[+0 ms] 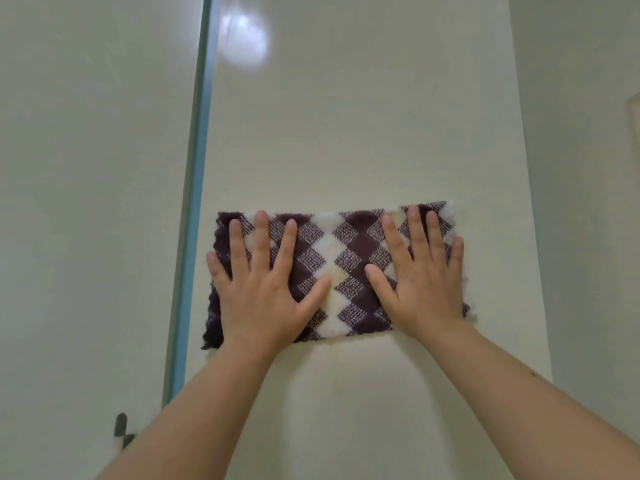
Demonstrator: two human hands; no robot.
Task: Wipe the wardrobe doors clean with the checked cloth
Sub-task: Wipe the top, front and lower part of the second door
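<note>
You have the checked cloth (341, 271) spread flat against the wardrobe door (363, 116), low on the visible part of the panel, its left edge close to the blue-green strip (195, 188) that runs down beside the door's left edge. Your left hand (263, 289) presses the cloth's left half and your right hand (420, 278) its right half; on both, the fingers (261, 237) lie splayed and flat, palms down on the fabric, gripping nothing.

Judge the cloth as light, soft and fluffy: it will bunch or fold if you push from one edge only, and it would likely drop if you lift both palms at once. Keep your hold as it is, broad pressure through the palms near each end, so the whole rectangle slides as one.

The door looks smooth and glossy, with a bright patch of reflected light near its top, so the cloth should glide easily. A faint yellowish mark shows just below the cloth's lower edge. To the right the panel ends at a plain pale wall (581, 168); a small dark object (122, 431) shows low on the left, too unclear to name.
</note>
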